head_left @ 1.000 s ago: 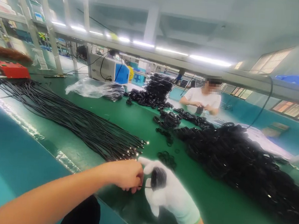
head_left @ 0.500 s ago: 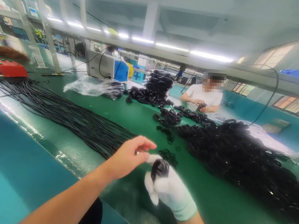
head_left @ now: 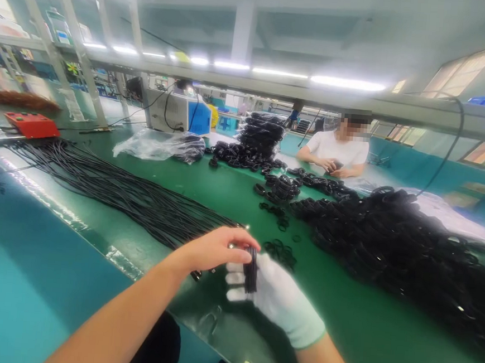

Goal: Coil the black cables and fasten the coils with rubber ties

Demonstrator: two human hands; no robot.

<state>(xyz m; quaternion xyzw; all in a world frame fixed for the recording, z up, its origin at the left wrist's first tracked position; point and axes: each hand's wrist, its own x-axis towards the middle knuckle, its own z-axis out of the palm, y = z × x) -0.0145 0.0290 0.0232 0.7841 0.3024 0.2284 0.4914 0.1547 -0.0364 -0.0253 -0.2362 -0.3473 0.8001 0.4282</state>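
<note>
My right hand [head_left: 278, 293], in a white glove, holds a narrow bundle of black loops [head_left: 251, 274] edge-on above the near part of the table. Whether it is one coiled cable or separate rings I cannot tell. From the left, my bare left hand [head_left: 216, 249] pinches the top of the same bundle between thumb and forefinger. Long black cables [head_left: 141, 190] lie side by side just left of my hands, some with shiny ends. Beyond the gloved hand are a few loose black loops [head_left: 279, 254] on the green table top.
A large heap of black loops [head_left: 388, 254] spreads along the right side. Farther back are a stack of black bundles [head_left: 263, 130], clear plastic bags [head_left: 153, 144], a grey-blue machine [head_left: 176, 112] and a red box [head_left: 32, 125]. Across the table sits a person in white [head_left: 337, 150], handling something dark.
My left hand has closed in on the bundle and now pinches its top. The gloved hand has turned the bundle from showing its round opening to edge-on. The view has shifted slightly.
</note>
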